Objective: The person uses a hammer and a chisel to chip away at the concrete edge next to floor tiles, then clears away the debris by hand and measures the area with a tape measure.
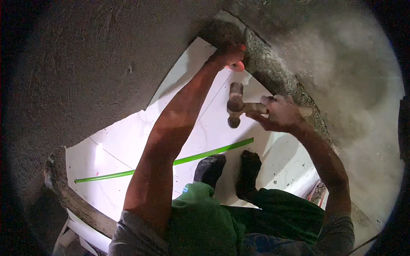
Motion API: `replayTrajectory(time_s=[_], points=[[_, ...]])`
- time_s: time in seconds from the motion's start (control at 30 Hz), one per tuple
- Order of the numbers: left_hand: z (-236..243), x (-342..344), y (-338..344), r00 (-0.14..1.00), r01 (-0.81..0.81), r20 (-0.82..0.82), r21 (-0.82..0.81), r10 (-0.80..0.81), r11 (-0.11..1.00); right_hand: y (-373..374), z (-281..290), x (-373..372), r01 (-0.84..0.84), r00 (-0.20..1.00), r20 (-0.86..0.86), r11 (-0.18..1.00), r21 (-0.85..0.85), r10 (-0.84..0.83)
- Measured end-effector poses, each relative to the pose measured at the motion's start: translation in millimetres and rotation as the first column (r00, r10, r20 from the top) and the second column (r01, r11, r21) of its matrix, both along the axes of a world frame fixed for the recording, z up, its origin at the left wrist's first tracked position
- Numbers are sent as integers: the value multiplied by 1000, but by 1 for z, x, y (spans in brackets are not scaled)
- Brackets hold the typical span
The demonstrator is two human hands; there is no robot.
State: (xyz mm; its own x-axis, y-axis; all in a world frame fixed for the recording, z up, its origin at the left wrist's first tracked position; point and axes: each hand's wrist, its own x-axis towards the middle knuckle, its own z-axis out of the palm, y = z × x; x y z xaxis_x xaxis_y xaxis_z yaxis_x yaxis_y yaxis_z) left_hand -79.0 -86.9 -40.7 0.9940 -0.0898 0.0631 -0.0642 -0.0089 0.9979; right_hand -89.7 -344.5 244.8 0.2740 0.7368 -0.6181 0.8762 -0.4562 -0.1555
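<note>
My left hand (228, 56) is at the upper middle, against the rough concrete edge (224, 30) where the white tiles (111, 149) end. It is closed on a red-orange tool (238, 66), mostly hidden by the hand and shadow. My right hand (277, 113) grips the handle of a metal hammer (235, 104), whose head hangs over the tiles a little below my left hand. A thin green strip (213, 150) lies slanting across the tiles beneath my left forearm.
A grey rendered wall (85, 59) rises at upper left, and a rough, dusty concrete surface (354, 85) borders the tiles on the right. My feet in dark socks (209, 166) stand on the tiles at lower middle. A white curved pipe (87, 230) is at lower left.
</note>
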Motion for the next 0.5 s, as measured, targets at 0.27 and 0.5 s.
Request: replayTrajectory(time_s=[0.27, 0.5], points=[[24, -7, -7, 976, -181, -114, 46, 186, 982, -12, -29, -29, -204, 972, -57, 943, 264, 226], [44, -12, -5, 961, -241, 215, 334, 175, 911, 12, -46, -3, -364, 914, -36, 855, 368, 405]])
